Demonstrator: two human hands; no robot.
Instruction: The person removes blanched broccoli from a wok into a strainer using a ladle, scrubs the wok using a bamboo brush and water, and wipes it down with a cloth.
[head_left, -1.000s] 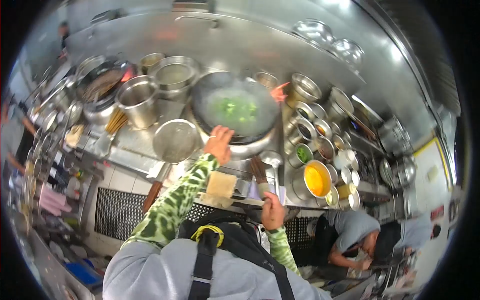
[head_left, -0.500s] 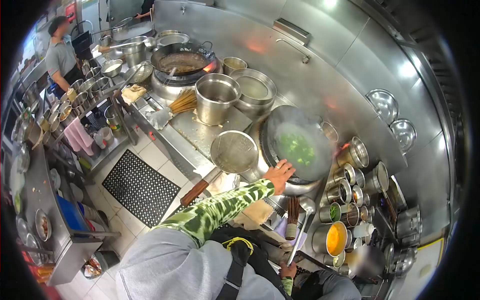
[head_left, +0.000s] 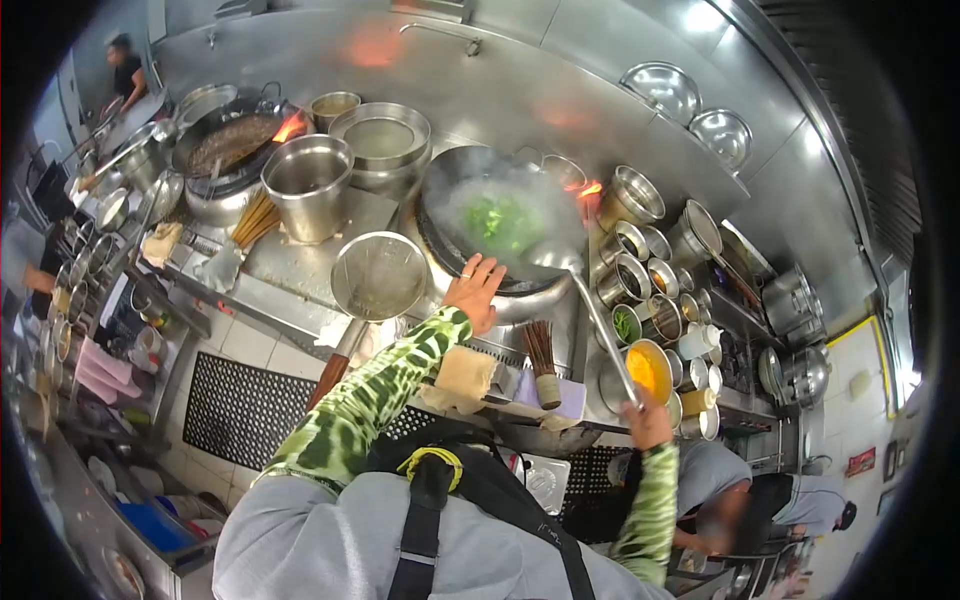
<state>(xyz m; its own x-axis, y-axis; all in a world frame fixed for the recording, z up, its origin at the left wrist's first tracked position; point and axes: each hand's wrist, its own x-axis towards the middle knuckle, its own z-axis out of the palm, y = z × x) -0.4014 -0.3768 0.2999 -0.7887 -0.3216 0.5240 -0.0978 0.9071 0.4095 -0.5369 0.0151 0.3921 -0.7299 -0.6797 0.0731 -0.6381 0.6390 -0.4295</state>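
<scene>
My left hand (head_left: 476, 295) is at the near rim of a steaming wok (head_left: 450, 180), its fingers stretched out over the edge. Whether it bears on the rim is hard to tell. Chopped green vegetables (head_left: 497, 220) lie inside, partly veiled by steam. My right hand (head_left: 648, 420) is closed round the end of a long-handled metal ladle (head_left: 606, 338). The ladle's bowl reaches the wok's right near edge. To the left of the wok, a round strainer (head_left: 378, 275) with a wooden handle rests near my left forearm.
Flames (head_left: 590, 188) show behind the wok. A second wok (head_left: 232, 140) of brown liquid and a tall pot (head_left: 308, 185) stand left. Seasoning containers and an orange-filled pot (head_left: 648, 368) line the right, near a bamboo brush (head_left: 541, 365). A bent-over person (head_left: 712, 480) is at lower right.
The view has swung to the right. My right hand has risen with the ladle, bringing its bowl up to the wok. My left hand stays by the wok's rim.
</scene>
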